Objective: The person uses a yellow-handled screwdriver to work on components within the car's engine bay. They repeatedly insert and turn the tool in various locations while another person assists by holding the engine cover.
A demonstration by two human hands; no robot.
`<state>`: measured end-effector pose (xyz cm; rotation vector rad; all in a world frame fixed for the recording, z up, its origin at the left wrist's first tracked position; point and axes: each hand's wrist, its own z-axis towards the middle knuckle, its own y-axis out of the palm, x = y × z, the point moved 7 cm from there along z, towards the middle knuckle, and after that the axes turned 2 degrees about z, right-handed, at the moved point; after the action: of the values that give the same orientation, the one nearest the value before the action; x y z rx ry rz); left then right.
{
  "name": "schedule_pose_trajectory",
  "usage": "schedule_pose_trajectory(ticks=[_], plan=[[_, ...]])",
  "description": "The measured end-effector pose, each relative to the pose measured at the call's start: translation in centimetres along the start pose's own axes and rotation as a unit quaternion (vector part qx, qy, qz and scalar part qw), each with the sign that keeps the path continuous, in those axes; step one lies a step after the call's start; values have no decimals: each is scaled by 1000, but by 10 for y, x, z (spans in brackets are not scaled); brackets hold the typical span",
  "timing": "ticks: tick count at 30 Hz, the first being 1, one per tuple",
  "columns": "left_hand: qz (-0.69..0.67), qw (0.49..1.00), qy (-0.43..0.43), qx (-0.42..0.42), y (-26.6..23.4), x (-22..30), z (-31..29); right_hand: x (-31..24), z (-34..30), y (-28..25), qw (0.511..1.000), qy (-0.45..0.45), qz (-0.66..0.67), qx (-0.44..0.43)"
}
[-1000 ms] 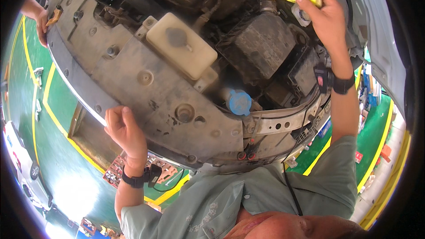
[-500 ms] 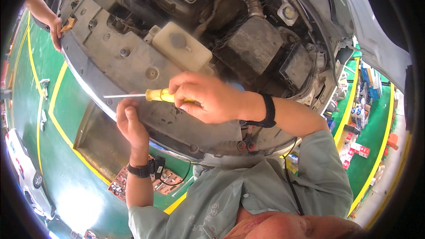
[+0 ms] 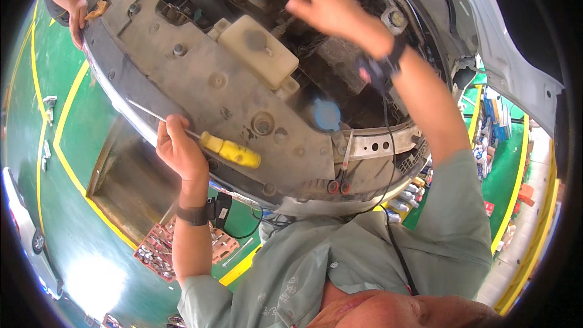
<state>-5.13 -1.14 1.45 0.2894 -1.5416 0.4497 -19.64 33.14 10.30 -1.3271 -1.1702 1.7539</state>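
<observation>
My left hand [image 3: 179, 150] grips a screwdriver [image 3: 232, 150] by its thin metal shaft, over the front edge of the car's engine bay. The yellow handle points to the right and toward me; the tip points left and away. My right hand [image 3: 328, 9] is in the air above the engine bay, apart from the screwdriver. Its fingers look curled but motion smears them, and I cannot tell whether anything is in them. Beneath both arms lies a dusty dark cover panel [image 3: 212, 109], with a whitish plastic reservoir [image 3: 258, 51] beyond it.
A blue cap [image 3: 327, 114] sits near red-handled pliers or scissors [image 3: 341, 182] on the panel's near edge. At far left, another person's hand [image 3: 77, 21] rests on the car's edge. A tool case [image 3: 159, 249] lies on the floor; a dark cable [image 3: 388, 140] crosses my right side.
My right hand has let go of the screwdriver handle and moved up and away over the engine bay. My left hand now holds the screwdriver by its shaft, and the handle has tilted downward.
</observation>
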Motion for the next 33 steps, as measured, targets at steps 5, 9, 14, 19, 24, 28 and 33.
schedule_pose_trajectory(ticks=[5,9,14,19,24,28,33], plan=[[-1,1000,-13,-28,12,0,2,166,5,48,925,138,-309,-172],[11,999,-13,-33,11,2,-1,200,-2,100,878,132,-379,-259],[31,999,-9,-39,11,2,-3,236,9,135,828,122,-447,-317],[86,995,-4,-44,12,4,-1,261,7,147,837,136,-428,-311],[111,993,-1,-33,12,5,1,268,13,146,864,140,-400,-273],[100,994,10,-42,14,6,1,271,11,148,853,156,-406,-288],[97,994,22,-39,13,4,1,255,11,143,858,155,-400,-283]])
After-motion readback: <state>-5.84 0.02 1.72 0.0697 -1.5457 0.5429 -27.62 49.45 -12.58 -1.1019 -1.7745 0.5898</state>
